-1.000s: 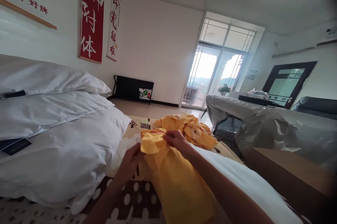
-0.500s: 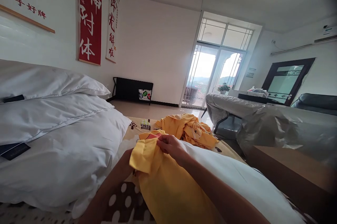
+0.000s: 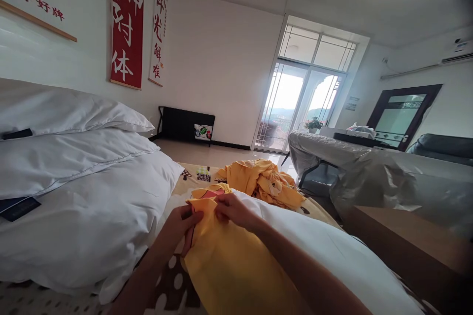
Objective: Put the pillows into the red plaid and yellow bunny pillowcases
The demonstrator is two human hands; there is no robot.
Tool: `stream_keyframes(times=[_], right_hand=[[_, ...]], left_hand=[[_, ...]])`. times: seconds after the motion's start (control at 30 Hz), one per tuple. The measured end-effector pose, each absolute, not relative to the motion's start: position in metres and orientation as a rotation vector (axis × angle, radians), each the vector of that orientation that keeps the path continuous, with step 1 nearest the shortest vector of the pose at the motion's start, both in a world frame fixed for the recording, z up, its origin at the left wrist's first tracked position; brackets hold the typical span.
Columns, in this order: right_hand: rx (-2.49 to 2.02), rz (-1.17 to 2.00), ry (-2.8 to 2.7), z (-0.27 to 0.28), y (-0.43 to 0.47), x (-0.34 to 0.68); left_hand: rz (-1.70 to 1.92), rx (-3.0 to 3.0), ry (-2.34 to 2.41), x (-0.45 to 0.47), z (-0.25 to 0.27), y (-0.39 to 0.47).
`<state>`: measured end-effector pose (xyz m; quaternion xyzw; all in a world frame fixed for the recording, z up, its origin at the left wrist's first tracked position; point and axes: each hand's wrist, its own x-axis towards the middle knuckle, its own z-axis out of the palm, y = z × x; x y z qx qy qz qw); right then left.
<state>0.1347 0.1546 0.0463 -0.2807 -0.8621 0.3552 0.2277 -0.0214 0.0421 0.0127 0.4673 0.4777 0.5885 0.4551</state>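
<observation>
A yellow pillowcase (image 3: 236, 261) with a pinkish-red printed patch hangs between my two hands and spreads down toward the bottom of the view. My left hand (image 3: 185, 221) pinches its top edge, thumb on the near side. Close beside it, my right hand (image 3: 231, 209) grips the same edge with closed fingers. Under my right forearm lies a white pillow (image 3: 321, 236), partly covered by the arm and the yellow cloth. Beyond my hands, a crumpled heap of yellow fabric (image 3: 264, 182) rests on the patterned bedspread (image 3: 177, 275).
White pillows (image 3: 92, 167) with dark labels are stacked at the left. A cardboard box (image 3: 402, 241) stands at the right, with plastic-covered furniture (image 3: 384, 177) behind it. A black folded frame (image 3: 186, 125) leans against the far wall, left of a glass door (image 3: 295, 103).
My left hand has come up from behind the cloth to its top edge, and the folded-over flap has turned away. My right hand has shifted slightly left, still gripping.
</observation>
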Motion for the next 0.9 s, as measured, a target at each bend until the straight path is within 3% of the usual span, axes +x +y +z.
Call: stream_keyframes(times=[0.2,0.47,0.63,0.9], right_hand=[[-0.849,0.557,-2.393,0.063,0.216,0.134],[-0.459,0.595,-2.931,0.069,0.210,0.069],[-0.447,0.553,-3.127,0.058,0.195,0.048],[-0.419,0.299,-3.119,0.075,0.207,0.068]], left_hand=[[1.680,0.762,0.983,-0.026,0.023,0.033],[1.765,0.731,0.997,-0.008,0.030,0.021],[1.731,0.893,1.031,0.004,0.048,0.006],[1.723,0.925,1.126,0.005,0.052,-0.002]])
